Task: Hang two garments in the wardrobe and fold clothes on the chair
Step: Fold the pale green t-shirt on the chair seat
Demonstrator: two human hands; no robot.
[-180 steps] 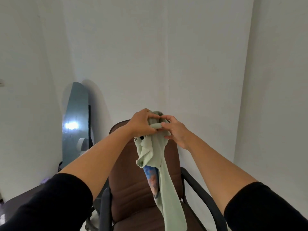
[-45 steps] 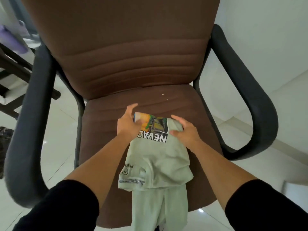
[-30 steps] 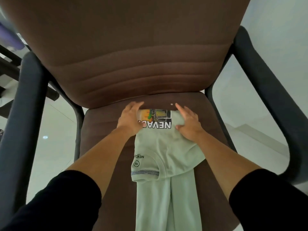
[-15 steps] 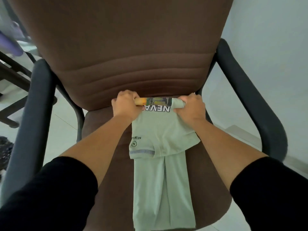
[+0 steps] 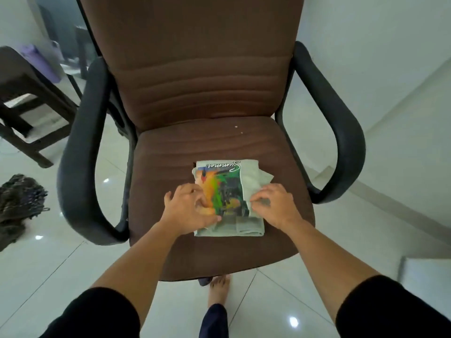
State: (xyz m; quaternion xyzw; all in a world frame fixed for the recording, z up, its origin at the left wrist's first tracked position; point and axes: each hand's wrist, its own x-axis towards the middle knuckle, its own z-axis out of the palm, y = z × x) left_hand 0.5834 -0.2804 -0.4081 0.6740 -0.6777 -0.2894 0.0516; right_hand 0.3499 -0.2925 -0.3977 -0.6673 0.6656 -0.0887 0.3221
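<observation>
Folded pale green T-shirt [image 5: 251, 189], printed side up, lying as a small flat rectangle on the seat of the brown chair [image 5: 195, 147], toward the seat's front half and roughly midway between its armrests. Colourful orange-and-green graphic facing up, with a script word along the edge nearest the backrest. One loose corner of cloth sticking out on the side toward the right armrest [image 5: 341, 132].

Left hand [image 5: 188, 211] resting on the shirt's near left corner, fingers curled down onto the print; pinching or merely pressing the cloth, cannot tell. Right hand [image 5: 271, 206] on the shirt's right edge, fingertips bent and bunched against the fabric there; likewise unclear whether nipping a fold or only touching. Black sleeves [image 5: 390, 311] at both upper arms.

Two small pale specks on the seat near the backrest. Left armrest [image 5: 83, 147], black and padded, curving down beside the seat. Below the seat's front edge, a bare foot [image 5: 218, 291] on glossy white floor tiles [image 5: 61, 269]. Left of the chair, a dark bundle of cloth [image 5: 19, 203] on the floor, and beyond it a dark wooden stool [image 5: 26, 98].
</observation>
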